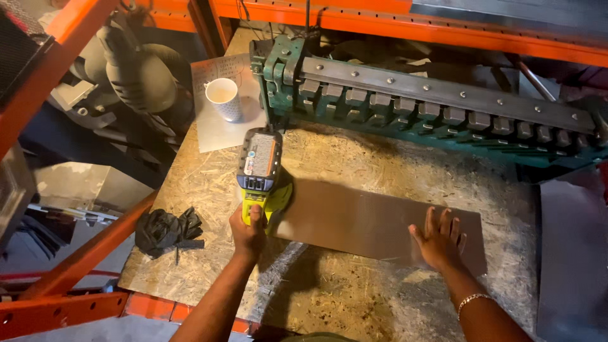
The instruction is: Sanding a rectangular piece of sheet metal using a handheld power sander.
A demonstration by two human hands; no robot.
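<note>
A flat grey metal sheet (361,218) lies on the chipboard workbench (354,158). My left hand (248,229) grips the handle of a lime-green cordless power tool (259,170) with a dark battery pack; the tool's head rests at the sheet's left end. My right hand (438,239) presses flat on the sheet's right part, fingers spread, a bracelet on the wrist.
A green and grey sheet-metal bending brake (437,104) spans the back of the bench. A white cup (223,98) stands on a pale sheet at the back left. Black gloves (166,229) lie near the left edge. Orange rack beams (76,263) frame the bench.
</note>
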